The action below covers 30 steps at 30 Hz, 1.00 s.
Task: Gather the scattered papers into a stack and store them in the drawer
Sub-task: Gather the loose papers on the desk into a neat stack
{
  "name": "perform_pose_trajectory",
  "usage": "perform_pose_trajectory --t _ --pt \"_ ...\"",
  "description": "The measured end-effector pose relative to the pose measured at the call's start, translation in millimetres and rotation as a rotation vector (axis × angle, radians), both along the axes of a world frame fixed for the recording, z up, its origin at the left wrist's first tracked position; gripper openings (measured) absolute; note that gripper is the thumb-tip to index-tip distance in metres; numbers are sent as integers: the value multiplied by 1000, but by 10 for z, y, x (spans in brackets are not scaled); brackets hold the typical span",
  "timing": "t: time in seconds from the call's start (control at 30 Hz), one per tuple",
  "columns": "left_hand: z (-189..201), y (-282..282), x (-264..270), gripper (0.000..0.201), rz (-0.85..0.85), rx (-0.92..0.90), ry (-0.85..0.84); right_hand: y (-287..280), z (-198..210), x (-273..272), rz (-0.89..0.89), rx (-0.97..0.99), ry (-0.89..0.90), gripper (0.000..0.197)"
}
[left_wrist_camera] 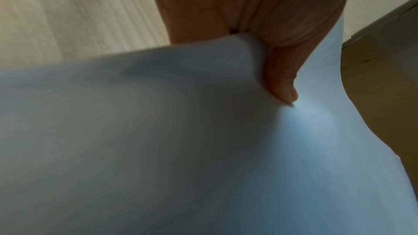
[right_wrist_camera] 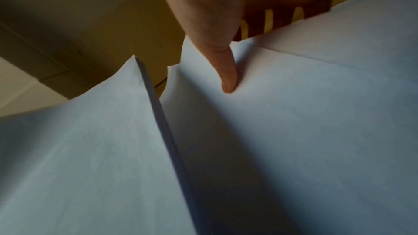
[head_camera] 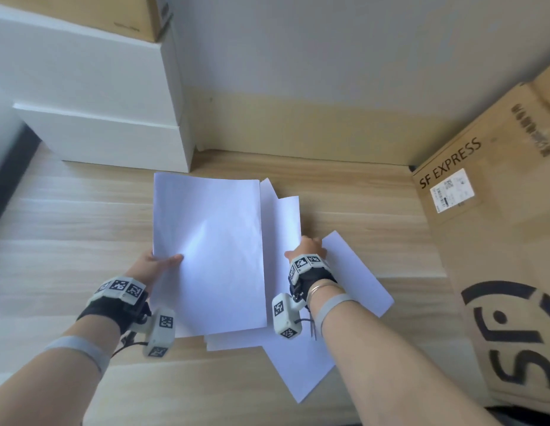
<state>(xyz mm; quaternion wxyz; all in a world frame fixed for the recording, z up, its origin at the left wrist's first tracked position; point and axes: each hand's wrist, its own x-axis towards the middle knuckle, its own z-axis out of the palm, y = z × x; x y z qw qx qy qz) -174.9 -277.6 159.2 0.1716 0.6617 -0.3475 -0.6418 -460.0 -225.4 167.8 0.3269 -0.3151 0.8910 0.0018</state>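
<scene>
Several white papers lie overlapping on the wooden floor. My left hand (head_camera: 156,264) pinches the left edge of the top sheets (head_camera: 206,247), thumb (left_wrist_camera: 282,87) on top, and the paper (left_wrist_camera: 158,149) bows upward. My right hand (head_camera: 307,245) pinches the sheets beside them (head_camera: 279,222), thumb (right_wrist_camera: 228,78) on top and fingers (right_wrist_camera: 255,24) underneath. One sheet (head_camera: 356,272) lies askew under my right wrist and another (head_camera: 301,367) sticks out toward me. The white drawer unit (head_camera: 98,133) stands at the back left, its lower tier jutting forward.
A large cardboard box marked SF EXPRESS (head_camera: 488,229) stands close on the right. Another cardboard box (head_camera: 113,13) sits on top of the drawer unit. A wall with a beige skirting (head_camera: 298,127) closes the back. Bare floor (head_camera: 67,226) stretches to the left.
</scene>
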Motion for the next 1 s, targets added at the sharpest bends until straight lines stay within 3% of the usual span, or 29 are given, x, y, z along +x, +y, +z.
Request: perform_pose_trajectory --t 0.17,0.37,0.5,0.63,0.7,0.77,0.83,0.93,1.0 --pt "-22 96 0 41 -12 5 -17 226 -98 196 -47 21 25 34" --pt "-96 166 47 43 -41 15 -17 313 -119 188 -14 -105 -41 36" --pt "-123 178 64 44 -54 11 -4 396 -37 105 -70 -209 -72 17" --pt "-85 179 -22 37 -93 -13 16 552 74 -32 -310 -321 -121 51" --pt "-54 173 -87 34 -112 -20 24 644 113 -147 -412 -276 -128 50" --pt "-28 160 -148 35 -135 -29 23 776 183 -274 -428 -167 -85 8" --pt "-65 137 -182 38 -155 -34 21 945 128 -340 -376 -52 -65 32" --pt "-148 110 -234 33 -196 -43 20 1121 16 -379 -324 229 -92 22" --pt "-150 118 -284 31 -211 -46 17 1187 -187 -397 -364 235 -140 26"
